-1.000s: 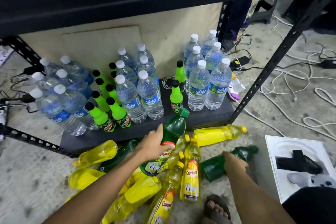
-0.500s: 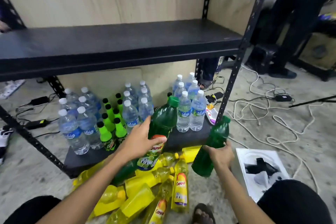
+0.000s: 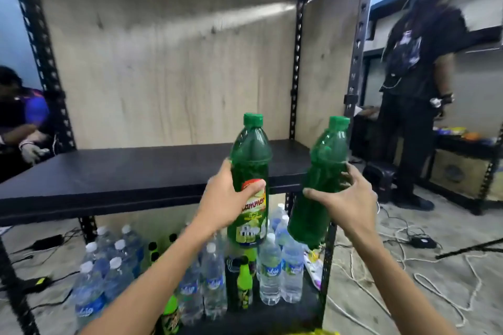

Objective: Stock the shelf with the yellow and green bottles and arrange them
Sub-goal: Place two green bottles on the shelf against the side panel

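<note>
I hold two large green bottles upright in front of the black middle shelf (image 3: pixel 117 174). My left hand (image 3: pixel 227 198) grips the labelled green bottle (image 3: pixel 250 163) around its middle, its green cap level with the shelf's back panel. My right hand (image 3: pixel 344 194) grips a second green bottle (image 3: pixel 324 155), which tilts slightly right near the shelf's front right corner. Both bottles hang in the air at the shelf's front edge, not resting on it. A sliver of a yellow bottle (image 3: pixel 325 332) shows at the bottom edge.
The bottom shelf holds several clear water bottles (image 3: pixel 272 269) and small neon-green bottles (image 3: pixel 244 280). A black upright post (image 3: pixel 359 35) stands at the right. A person in black (image 3: pixel 419 76) stands to the right, another person (image 3: pixel 24 122) is at the left. Cables (image 3: pixel 408 266) lie across the floor.
Both hands have lifted the green bottles from floor level up to the height of the middle shelf. The view has tilted upward, so the pile of yellow bottles has dropped out of sight.
</note>
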Available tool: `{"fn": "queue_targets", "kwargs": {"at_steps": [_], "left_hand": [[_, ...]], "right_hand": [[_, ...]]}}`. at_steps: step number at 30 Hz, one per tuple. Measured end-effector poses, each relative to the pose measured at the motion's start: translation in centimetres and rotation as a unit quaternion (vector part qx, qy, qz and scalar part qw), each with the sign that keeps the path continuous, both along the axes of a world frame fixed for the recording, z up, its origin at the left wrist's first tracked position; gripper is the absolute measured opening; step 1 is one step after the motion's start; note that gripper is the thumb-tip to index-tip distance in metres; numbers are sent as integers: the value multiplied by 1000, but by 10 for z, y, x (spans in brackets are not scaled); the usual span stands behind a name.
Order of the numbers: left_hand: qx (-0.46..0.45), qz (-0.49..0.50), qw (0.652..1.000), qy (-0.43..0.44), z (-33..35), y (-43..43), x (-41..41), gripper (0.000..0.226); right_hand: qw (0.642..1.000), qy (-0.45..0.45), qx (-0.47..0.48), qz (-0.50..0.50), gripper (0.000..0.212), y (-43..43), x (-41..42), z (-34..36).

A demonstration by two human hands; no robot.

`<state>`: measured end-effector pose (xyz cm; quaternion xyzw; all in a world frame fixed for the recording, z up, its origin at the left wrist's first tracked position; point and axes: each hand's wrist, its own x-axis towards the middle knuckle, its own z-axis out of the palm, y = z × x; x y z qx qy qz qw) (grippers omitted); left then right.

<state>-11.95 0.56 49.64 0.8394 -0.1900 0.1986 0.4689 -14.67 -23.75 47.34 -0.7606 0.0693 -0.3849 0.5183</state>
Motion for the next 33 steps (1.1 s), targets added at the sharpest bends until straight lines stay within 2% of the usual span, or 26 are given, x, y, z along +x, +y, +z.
{"fn": "queue_targets", "kwargs": {"at_steps": [5, 9, 16, 21, 30, 33], "left_hand": [[-56, 37, 997, -32, 56, -26, 69, 57], [-45, 63, 996, -49, 78, -51, 137, 62], [-45, 80, 996, -15, 81, -97, 255, 63], [-41, 108, 993, -9, 75, -122, 323, 60], [-30, 87, 996, -7, 72, -134, 380, 64], [-39, 91, 995, -4, 70, -135, 387, 64]], "right_hand": [[998, -45, -42, -12, 82, -9, 55, 78], [997, -35, -50, -38, 90, -12, 120, 105], [996, 36, -31, -76, 81, -26, 243, 115], [997, 32, -35, -66, 77, -42, 315, 119], [992, 68, -67, -78, 84, -47, 380, 118], [993, 73, -58, -71, 77, -47, 388, 114]]}}
